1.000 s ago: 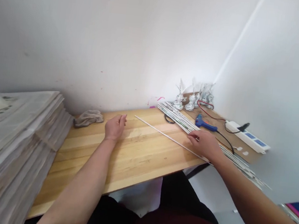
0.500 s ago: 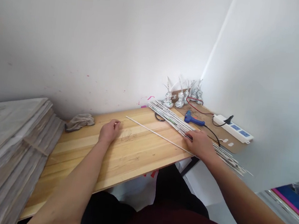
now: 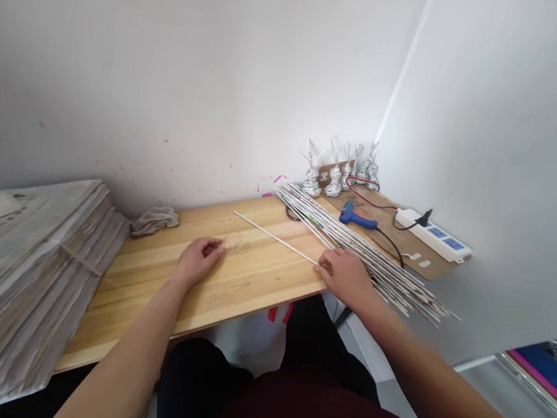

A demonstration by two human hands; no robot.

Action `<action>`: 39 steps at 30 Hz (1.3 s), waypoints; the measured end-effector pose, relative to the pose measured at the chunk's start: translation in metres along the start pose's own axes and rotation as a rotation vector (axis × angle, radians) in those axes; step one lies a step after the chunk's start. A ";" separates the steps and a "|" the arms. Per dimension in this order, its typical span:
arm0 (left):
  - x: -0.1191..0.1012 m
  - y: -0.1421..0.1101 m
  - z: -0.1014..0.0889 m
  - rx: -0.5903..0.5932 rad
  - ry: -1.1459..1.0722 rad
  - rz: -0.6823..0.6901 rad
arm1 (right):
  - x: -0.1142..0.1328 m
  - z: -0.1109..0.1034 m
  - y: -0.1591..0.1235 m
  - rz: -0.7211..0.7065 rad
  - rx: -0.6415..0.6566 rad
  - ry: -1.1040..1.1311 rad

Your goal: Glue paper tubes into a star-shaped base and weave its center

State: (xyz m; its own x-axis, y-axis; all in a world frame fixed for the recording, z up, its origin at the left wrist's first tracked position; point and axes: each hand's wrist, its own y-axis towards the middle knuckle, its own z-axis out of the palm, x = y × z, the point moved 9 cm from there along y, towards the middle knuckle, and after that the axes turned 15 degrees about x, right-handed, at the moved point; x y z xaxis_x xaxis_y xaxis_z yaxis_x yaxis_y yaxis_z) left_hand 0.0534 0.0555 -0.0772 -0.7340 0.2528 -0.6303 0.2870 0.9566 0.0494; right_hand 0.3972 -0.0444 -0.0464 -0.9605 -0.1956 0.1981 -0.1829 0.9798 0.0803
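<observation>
My right hand (image 3: 344, 273) pinches the near end of a single thin white stick (image 3: 272, 236), which looks like rolled paper. The stick's other end points away to the left across the wooden tabletop (image 3: 244, 285). Right beside this hand lies a bundle of similar pale, grey-flecked sticks (image 3: 378, 257), some jutting past the table edge. Over the middle of the table, my left hand (image 3: 199, 260) has its fingers curled toward the thumb, and nothing shows in them. It is apart from the stick.
A tall stack of folded paper (image 3: 85, 267) stands at left, beside a crumpled cloth (image 3: 155, 220). Behind the bundle are several small woven figures (image 3: 335, 180). A blue glue gun (image 3: 358, 217) and a white power strip (image 3: 431, 234) lie at right, with cords between.
My right hand has moved left from the bundle to the single stick and now pinches its end. My left hand has come slightly nearer to me. The view has shifted a little.
</observation>
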 end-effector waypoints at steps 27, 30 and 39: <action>-0.010 -0.053 0.002 -0.078 -0.011 -0.008 | -0.159 -0.079 -0.080 0.338 -0.415 0.531; -0.007 -0.053 0.002 -0.080 -0.015 -0.040 | -0.190 -0.063 -0.127 0.417 -0.666 0.718; -0.008 -0.056 -0.001 -0.113 -0.018 -0.079 | -0.202 -0.002 -0.175 0.591 -0.808 0.999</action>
State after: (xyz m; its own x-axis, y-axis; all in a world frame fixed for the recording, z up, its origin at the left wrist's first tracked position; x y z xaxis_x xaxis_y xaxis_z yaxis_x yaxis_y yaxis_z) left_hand 0.0427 -0.0002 -0.0738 -0.7401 0.1739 -0.6497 0.1567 0.9840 0.0849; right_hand 0.6235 -0.1768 -0.0987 -0.2387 -0.0509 0.9698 0.6842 0.6999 0.2051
